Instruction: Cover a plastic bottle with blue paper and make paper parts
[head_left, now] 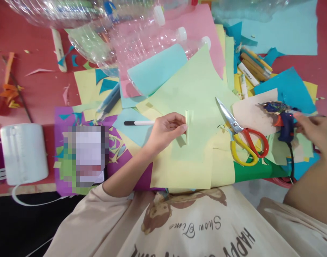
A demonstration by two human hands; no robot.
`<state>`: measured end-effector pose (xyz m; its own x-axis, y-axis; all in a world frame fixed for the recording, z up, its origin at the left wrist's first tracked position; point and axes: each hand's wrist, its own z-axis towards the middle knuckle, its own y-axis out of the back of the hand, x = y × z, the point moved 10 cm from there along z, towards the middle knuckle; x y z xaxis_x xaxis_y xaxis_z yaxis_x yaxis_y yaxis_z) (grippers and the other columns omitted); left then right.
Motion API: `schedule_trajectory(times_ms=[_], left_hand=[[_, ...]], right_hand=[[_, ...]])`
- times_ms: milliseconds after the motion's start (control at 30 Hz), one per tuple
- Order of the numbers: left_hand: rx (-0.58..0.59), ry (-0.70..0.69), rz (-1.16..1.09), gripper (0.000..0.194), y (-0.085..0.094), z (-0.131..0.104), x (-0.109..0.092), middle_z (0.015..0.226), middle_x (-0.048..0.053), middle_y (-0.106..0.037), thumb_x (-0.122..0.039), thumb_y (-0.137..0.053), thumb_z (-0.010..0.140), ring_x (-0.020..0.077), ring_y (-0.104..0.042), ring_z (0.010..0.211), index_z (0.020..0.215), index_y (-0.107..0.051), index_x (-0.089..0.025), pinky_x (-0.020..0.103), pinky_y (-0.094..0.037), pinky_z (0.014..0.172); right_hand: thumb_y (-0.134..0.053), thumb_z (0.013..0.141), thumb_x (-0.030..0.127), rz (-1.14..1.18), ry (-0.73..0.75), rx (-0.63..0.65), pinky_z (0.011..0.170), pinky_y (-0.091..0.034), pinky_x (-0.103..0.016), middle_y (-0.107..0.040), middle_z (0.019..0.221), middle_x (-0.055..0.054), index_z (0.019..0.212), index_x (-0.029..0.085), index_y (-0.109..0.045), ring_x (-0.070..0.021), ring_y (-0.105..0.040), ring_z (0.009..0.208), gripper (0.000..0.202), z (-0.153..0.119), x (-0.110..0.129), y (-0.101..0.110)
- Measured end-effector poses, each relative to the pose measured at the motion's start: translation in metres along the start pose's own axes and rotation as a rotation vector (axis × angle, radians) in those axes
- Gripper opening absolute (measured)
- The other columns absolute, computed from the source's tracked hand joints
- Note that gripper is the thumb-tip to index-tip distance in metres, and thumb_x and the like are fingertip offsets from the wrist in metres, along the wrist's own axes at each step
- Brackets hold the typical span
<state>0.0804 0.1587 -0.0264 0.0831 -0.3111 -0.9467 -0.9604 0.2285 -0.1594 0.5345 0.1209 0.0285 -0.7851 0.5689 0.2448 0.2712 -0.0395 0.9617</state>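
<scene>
- Paper strip [187, 127]: pale green, long axis upright, pinched at mid-length in left hand [165, 130] grip, above green sheet [198, 107]
- Glue gun [285, 121]: lies well right of strip; right hand [317, 130] nearer, fingers loosely open, touching its handle

A single head-worn camera looks steeply down, close over the paper-strewn table [40, 89].

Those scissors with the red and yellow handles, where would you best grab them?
By the handle loops. The scissors lie flat on the paper with the blades pointing up-left, away from the person, and the loops nearest. Coming from the near right side, where the right hand is, probably avoids the tips.
</scene>
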Motion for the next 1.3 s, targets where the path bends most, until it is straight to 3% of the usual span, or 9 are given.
schedule_trajectory(times_ms=[67,133,267,433,600,833,967,1100,1300], left_hand=[[-0.004,0.004,-0.003,0.015,0.000,0.000,-0.001,0.061,-0.003,-0.062,-0.024,-0.075,0.065,0.0080,-0.061,0.056,0.071,-0.063,-0.017,0.019,-0.052,0.056],[-0.006,0.003,-0.009,0.016,0.000,0.000,-0.002,0.060,-0.003,-0.062,-0.024,-0.076,0.064,0.0075,-0.060,0.055,0.070,-0.063,-0.018,0.018,-0.052,0.056],[-0.010,-0.002,-0.003,0.017,0.000,0.001,-0.003,0.060,-0.003,-0.062,-0.026,-0.076,0.064,0.0083,-0.060,0.055,0.070,-0.062,-0.018,0.019,-0.052,0.055],[-0.016,-0.009,-0.002,0.020,0.000,0.003,-0.002,0.060,-0.002,-0.061,-0.029,-0.077,0.063,0.0086,-0.060,0.054,0.069,-0.062,-0.017,0.020,-0.052,0.055],[-0.010,-0.016,-0.005,0.020,0.001,0.003,-0.002,0.060,-0.003,-0.061,-0.027,-0.077,0.064,0.0081,-0.060,0.054,0.071,-0.061,-0.017,0.019,-0.052,0.055],[-0.016,-0.010,-0.019,0.024,0.002,0.004,-0.001,0.061,-0.003,-0.060,-0.031,-0.077,0.064,0.0089,-0.059,0.054,0.070,-0.059,-0.017,0.022,-0.054,0.058],[-0.024,-0.014,-0.022,0.024,0.002,0.005,-0.002,0.061,-0.003,-0.059,-0.031,-0.077,0.064,0.0089,-0.059,0.054,0.068,-0.058,-0.017,0.023,-0.053,0.058],[-0.030,-0.009,-0.022,0.023,0.003,0.005,-0.001,0.060,-0.003,-0.060,-0.030,-0.077,0.064,0.0088,-0.059,0.053,0.069,-0.058,-0.017,0.022,-0.053,0.057],[-0.037,-0.001,-0.044,0.022,0.004,0.005,0.000,0.060,-0.003,-0.060,-0.028,-0.077,0.064,0.0081,-0.059,0.053,0.069,-0.059,-0.017,0.021,-0.052,0.057]], right_hand=[[-0.070,0.073,0.042,-0.021,-0.062,-0.133,0.049,-0.036,-0.039,-0.063,0.054,-0.010,0.056,0.023,-0.065,-0.0172,-0.050,0.045,0.026,-0.003,0.001,0.018],[-0.069,0.074,0.036,-0.029,0.045,-0.352,0.052,-0.037,-0.037,-0.068,0.064,-0.012,0.066,0.022,-0.069,-0.0166,-0.053,0.050,0.017,-0.011,0.031,0.039],[-0.066,0.078,0.023,-0.060,0.425,-0.163,0.069,-0.044,-0.034,-0.073,0.083,-0.013,0.077,0.019,-0.072,-0.0183,-0.061,0.071,0.007,-0.019,0.134,0.003],[-0.064,0.082,0.033,-0.205,0.441,0.090,0.073,-0.040,-0.037,-0.071,0.088,-0.016,0.075,0.012,-0.069,-0.0242,-0.062,0.086,0.022,-0.010,0.205,-0.053],[-0.063,0.079,0.029,-0.286,0.437,0.148,0.078,-0.040,-0.040,-0.069,0.091,-0.016,0.073,0.006,-0.065,-0.0290,-0.063,0.102,0.024,0.002,0.232,-0.069],[-0.044,0.090,0.018,-0.307,0.448,0.034,0.083,-0.041,-0.044,-0.067,0.108,-0.023,0.075,0.009,-0.062,-0.0350,-0.060,0.114,0.025,0.015,0.256,-0.037],[-0.066,0.076,0.041,-0.434,0.319,0.249,0.081,-0.039,-0.045,-0.069,0.104,-0.021,0.060,0.008,-0.058,-0.0372,-0.060,0.114,0.037,0.020,0.241,-0.057],[-0.059,0.075,0.044,-0.491,0.359,0.341,0.077,-0.037,-0.040,-0.070,0.102,-0.015,0.062,0.001,-0.061,-0.0310,-0.059,0.114,0.044,0.013,0.239,-0.073],[-0.053,0.088,0.038,-0.232,0.447,-0.056,0.082,-0.041,-0.046,-0.068,0.110,-0.024,0.117,0.003,-0.065,-0.0376,-0.059,0.116,0.047,0.023,0.259,-0.013]])
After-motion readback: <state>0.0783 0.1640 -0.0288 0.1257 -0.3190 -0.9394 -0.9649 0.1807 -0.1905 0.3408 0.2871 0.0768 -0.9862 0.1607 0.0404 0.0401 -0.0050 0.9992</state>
